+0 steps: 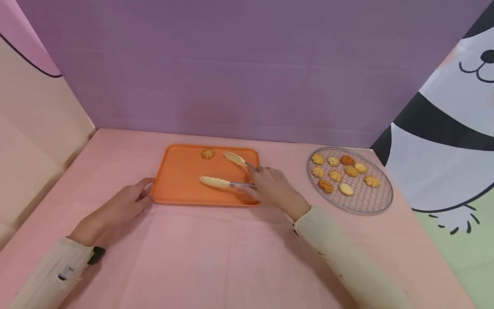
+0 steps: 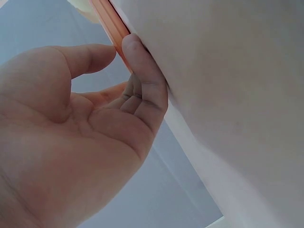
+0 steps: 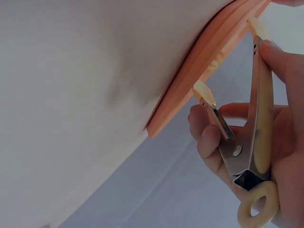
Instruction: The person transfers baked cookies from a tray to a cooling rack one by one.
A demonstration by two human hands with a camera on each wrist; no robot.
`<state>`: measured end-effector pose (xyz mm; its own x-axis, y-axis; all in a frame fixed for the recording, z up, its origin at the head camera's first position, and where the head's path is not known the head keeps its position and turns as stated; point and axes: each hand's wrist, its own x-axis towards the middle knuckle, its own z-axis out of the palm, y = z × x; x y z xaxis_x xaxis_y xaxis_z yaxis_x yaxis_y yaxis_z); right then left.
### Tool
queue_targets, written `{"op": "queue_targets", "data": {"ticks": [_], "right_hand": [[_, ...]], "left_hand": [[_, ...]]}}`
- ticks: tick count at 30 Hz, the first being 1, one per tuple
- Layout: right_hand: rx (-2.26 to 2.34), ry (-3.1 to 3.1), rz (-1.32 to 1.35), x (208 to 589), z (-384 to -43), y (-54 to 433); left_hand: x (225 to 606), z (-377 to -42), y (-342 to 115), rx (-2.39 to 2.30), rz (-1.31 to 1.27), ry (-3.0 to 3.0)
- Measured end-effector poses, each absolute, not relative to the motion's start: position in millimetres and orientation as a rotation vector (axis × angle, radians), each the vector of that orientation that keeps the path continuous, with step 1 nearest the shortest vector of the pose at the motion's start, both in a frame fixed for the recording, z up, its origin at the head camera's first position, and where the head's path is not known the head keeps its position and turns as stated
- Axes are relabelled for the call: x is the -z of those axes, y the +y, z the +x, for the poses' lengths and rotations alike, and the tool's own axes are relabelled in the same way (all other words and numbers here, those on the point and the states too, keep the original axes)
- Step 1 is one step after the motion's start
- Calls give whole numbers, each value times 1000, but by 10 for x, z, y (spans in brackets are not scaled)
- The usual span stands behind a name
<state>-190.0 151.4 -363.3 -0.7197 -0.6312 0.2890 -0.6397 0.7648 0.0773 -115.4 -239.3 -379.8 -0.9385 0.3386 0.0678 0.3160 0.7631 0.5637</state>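
Observation:
At the left end of the orange tray (image 1: 181, 184), my left hand (image 1: 125, 201) holds the rim between thumb and bent fingers. My right hand (image 1: 275, 189) grips a pair of metal tongs (image 3: 261, 104) with cream tips and a ring at the end. The tong arms are spread wide over the right half of the tray, with nothing between the tips. One flower-shaped cookie (image 1: 208, 153) lies near the tray's back edge, left of the upper tong tip. In the right wrist view, fingers lie along one tong arm and the thumb along the other.
A round wire rack (image 1: 372, 201) with several cookies of different shapes stands on the pink table (image 1: 216, 257) to the right. Behind the table rises a purple wall (image 1: 239, 77). A printed panda panel (image 1: 455, 163) borders the right side.

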Motion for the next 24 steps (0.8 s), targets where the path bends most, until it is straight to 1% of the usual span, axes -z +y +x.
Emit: {"op": "queue_targets", "data": {"ticks": [11,24], "right_hand": [[-107,-2735,955,3587,-2123,1278],[-285,-2698,1061,3566,-2280,1102]], "left_hand": [[3803,-1157,-2390,-911,537,2922],[3772,-1146,-2367,-910,539,2911]]}}
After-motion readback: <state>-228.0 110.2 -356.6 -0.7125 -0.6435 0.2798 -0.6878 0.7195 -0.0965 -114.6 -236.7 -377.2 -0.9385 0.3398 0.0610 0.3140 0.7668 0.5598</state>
